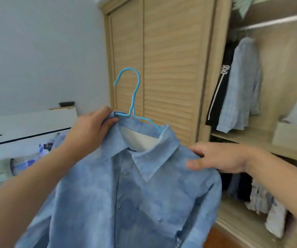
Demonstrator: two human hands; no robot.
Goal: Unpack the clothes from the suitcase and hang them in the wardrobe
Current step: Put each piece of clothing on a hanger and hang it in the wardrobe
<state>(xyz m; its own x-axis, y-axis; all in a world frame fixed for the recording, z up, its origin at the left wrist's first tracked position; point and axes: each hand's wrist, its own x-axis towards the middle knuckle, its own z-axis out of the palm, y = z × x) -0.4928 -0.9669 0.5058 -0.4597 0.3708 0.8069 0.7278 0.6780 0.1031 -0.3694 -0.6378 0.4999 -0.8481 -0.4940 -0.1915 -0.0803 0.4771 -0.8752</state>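
A blue shirt [126,190] hangs on a thin blue hanger [133,97], and a person holds it up in front of the wardrobe [171,68]. The hook of the hanger points up and is not on anything. The left hand [92,126] is at the shirt's shoulder on the left, with its fingers and thumb curled round the cloth and the end of the hanger there. The right hand [217,156] is at the other shoulder of the shirt. Its thumb lies on top of the cloth and its fingers go behind it, so it pinches the shirt there. The shirt has a collar and small buttons down the front, and it is done up. To the right, the wardrobe is open. A shiny rail [273,21] runs across the top inside. A light blue shirt [240,86] and a black top with white stripes [217,93] hang from it. More clothes [262,203] lie lower down in the wardrobe. The slatted door [171,42] is shut behind the hanger.
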